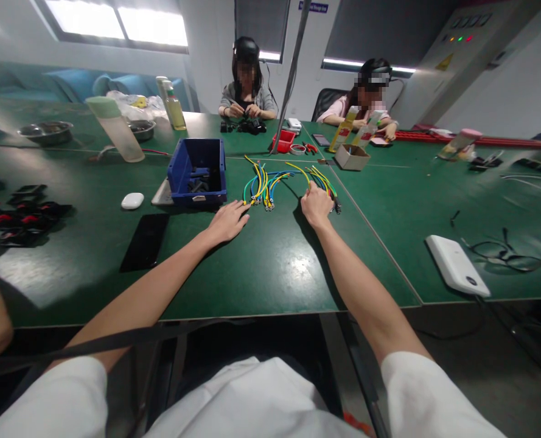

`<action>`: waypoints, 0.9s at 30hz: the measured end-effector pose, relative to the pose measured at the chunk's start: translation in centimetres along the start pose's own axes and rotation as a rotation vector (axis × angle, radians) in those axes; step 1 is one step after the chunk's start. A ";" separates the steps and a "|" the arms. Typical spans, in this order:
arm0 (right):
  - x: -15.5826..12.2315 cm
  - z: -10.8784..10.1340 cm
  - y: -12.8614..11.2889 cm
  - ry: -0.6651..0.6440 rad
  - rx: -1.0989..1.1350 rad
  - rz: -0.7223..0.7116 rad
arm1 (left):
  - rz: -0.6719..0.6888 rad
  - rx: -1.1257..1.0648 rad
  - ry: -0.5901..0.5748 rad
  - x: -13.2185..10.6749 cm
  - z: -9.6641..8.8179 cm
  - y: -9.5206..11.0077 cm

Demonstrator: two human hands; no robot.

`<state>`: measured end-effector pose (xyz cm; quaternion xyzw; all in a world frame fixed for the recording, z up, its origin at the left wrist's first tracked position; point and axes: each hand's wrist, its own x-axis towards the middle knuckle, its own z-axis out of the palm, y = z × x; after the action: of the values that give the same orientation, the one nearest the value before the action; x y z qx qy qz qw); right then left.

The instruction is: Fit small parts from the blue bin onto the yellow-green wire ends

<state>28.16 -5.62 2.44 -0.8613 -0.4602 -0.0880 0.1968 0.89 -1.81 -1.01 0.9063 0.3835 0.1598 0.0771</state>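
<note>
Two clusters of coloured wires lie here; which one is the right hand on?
The cluster farther right, nearer the small cardboard box: the right hand is curled over part of it, while the other cluster lies by the left hand.

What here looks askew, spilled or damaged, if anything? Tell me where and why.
Nothing looks spilled or damaged. The green-capped bottle toward the left appears to lean left, which looks odd, but that is probably lens distortion: the pink-capped bottle toward the right leans the opposite way. The wires lie in loose bunches.
</note>
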 end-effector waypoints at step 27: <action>1.0 1.9 1.7 -0.012 -0.064 0.011 | -0.010 0.066 -0.024 0.1 -0.3 0.4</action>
<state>30.03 -4.92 0.56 -0.8702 -0.4535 -0.0964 0.1667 1.09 -1.99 -0.57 0.9083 0.3922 0.1355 0.0525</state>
